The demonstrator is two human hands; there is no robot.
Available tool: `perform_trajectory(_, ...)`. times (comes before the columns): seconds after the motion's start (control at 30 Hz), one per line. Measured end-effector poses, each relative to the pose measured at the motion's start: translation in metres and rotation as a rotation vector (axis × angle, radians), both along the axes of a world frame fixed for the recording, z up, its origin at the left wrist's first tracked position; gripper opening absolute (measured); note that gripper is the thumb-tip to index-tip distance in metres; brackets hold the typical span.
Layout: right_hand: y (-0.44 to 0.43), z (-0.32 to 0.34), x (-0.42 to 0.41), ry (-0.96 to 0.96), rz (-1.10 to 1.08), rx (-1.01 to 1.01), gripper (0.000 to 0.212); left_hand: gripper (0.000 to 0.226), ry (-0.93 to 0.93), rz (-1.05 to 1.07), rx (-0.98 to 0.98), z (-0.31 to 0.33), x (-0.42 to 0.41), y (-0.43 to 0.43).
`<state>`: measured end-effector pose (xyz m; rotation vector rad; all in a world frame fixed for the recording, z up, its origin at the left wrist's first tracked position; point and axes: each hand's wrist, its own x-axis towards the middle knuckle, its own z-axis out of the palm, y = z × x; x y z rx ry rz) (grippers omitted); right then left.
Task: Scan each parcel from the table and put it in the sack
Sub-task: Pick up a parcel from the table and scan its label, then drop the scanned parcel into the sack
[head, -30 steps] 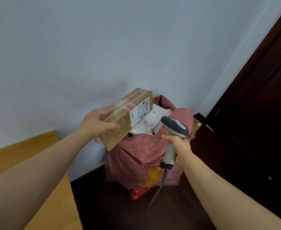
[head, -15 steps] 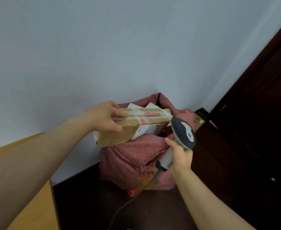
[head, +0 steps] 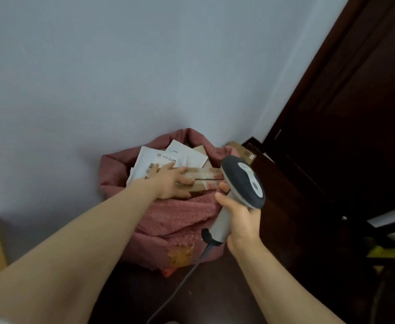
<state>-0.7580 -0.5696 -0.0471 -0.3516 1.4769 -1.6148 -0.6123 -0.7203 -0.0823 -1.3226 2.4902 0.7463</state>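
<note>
Nearest, the right hand is clenched round the pale handle of the scanner, and its cable hangs down below the fist. A little farther, the left hand grasps the cardboard parcel, with fingers over the top and the thumb on the near side. The parcel lies flat in the mouth of the red sack, at its near rim, upon white mailers. The sack stands against the pale wall.
</note>
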Motion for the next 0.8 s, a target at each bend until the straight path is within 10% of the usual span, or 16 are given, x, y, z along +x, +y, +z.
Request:
perform_trajectory(0.53, 0.045, 0.005, 0.029, 0.020, 0.097, 0.110, 0.042, 0.056, 0.429, 0.515, -0.185, 0.045, 0.071, 0.087)
perform_trajectory(0.8, 0.178, -0.023, 0.071, -0.073, 0.397, 0.132, 0.009, 0.067, 0.157, 0.648, -0.181, 0.041, 0.145, 0.262)
